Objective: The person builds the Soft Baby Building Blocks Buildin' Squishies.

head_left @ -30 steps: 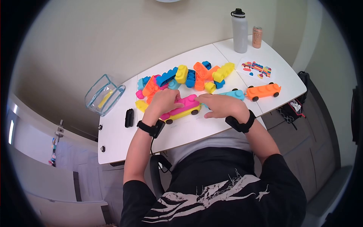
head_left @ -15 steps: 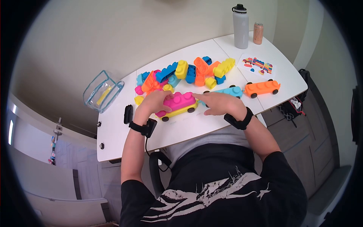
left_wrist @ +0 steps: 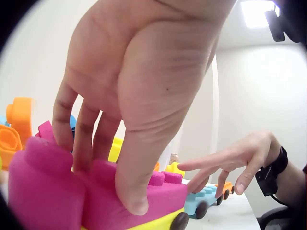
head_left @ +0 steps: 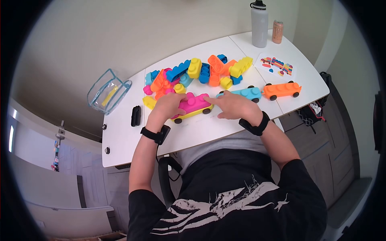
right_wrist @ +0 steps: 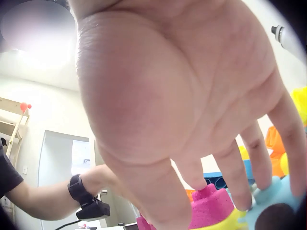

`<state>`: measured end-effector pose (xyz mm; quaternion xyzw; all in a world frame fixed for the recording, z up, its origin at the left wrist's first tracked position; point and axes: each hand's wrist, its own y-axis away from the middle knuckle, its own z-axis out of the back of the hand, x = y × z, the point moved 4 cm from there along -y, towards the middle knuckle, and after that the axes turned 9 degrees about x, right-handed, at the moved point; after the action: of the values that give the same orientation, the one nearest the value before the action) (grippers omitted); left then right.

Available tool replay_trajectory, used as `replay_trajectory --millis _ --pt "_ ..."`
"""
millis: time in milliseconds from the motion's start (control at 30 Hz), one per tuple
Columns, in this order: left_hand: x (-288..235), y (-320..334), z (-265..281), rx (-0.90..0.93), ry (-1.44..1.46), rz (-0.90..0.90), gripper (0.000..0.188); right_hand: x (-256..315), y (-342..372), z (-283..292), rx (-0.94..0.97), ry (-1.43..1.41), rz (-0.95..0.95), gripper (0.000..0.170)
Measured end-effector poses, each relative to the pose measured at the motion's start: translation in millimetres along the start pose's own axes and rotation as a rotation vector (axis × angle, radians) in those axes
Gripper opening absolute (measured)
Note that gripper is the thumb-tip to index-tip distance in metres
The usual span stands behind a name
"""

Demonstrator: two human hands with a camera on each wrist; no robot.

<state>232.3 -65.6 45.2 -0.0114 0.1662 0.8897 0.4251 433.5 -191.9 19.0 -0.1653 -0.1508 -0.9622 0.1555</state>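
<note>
Near the front of the table, a pink studded block (head_left: 200,105) sits on a yellow wheeled base (head_left: 195,115). My left hand (head_left: 165,107) grips the pink block, its thumb on the near side and its fingers over the far side. A rounded pink piece (left_wrist: 45,187) stands at the left end in the left wrist view. My right hand (head_left: 238,107) has its fingers extended, with the index fingertip at the right end of the pink block. Beyond those fingers is a light blue wheeled base (head_left: 250,93), and an orange wheeled base (head_left: 281,90) follows on the right.
Several loose blocks (head_left: 194,68) lie piled along the back. A picture card (head_left: 277,65), a grey bottle (head_left: 259,28) and a drink can (head_left: 277,32) are at the right. At the left stand a clear bag (head_left: 106,91) and a black case (head_left: 136,116).
My left hand has shifted left along the pink block. The right hand has uncovered more of the light blue base. The head view has tilted slightly.
</note>
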Motion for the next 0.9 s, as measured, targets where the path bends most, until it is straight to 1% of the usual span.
replay_trajectory --millis 67,100,167,200,267,300,367,400,500,533,633,700,833,900 --pt "-2 -3 3 0.049 -0.069 0.015 0.055 3 -1 -1 0.026 0.067 -0.067 0.082" --pt "1 -6 7 0.044 -0.071 0.015 0.055 4 -1 0 0.022 0.072 -0.067 0.082" --pt "15 -16 13 0.192 0.041 -0.074 0.050 3 -2 2 0.030 0.059 -0.113 0.078" --pt "22 -22 19 0.187 0.036 -0.075 0.050 3 -2 4 0.024 0.062 -0.113 0.078" --pt "41 -42 29 0.152 0.206 -0.003 0.037 2 -2 6 0.070 0.035 -0.136 0.076" --pt "47 -55 31 0.146 0.203 -0.003 0.037 1 -3 5 0.066 0.039 -0.135 0.076" --pt "72 -79 31 0.082 -0.080 0.316 0.043 0 -4 2 -0.012 0.073 -0.083 0.071" --pt "77 -87 26 0.045 -0.189 0.368 0.041 -1 -4 2 -0.016 0.078 -0.084 0.071" --pt "65 -89 24 0.016 -0.231 0.384 0.040 -2 -2 2 -0.024 0.074 -0.066 0.071" --pt "64 -91 24 0.020 -0.233 0.378 0.040 0 -1 4 0.002 0.061 -0.074 0.073" --pt "63 -93 21 0.035 -0.253 0.346 0.039 -1 -1 3 0.031 0.040 -0.085 0.076" --pt "64 -92 22 0.019 -0.243 0.274 0.032 -2 -1 4 0.028 0.038 -0.078 0.076" --pt "64 -86 29 0.051 -0.306 0.265 0.032 -1 1 7 0.028 0.046 -0.074 0.076" --pt "52 -69 43 -0.038 -0.334 0.317 0.033 -2 1 5 0.033 0.044 -0.080 0.076"
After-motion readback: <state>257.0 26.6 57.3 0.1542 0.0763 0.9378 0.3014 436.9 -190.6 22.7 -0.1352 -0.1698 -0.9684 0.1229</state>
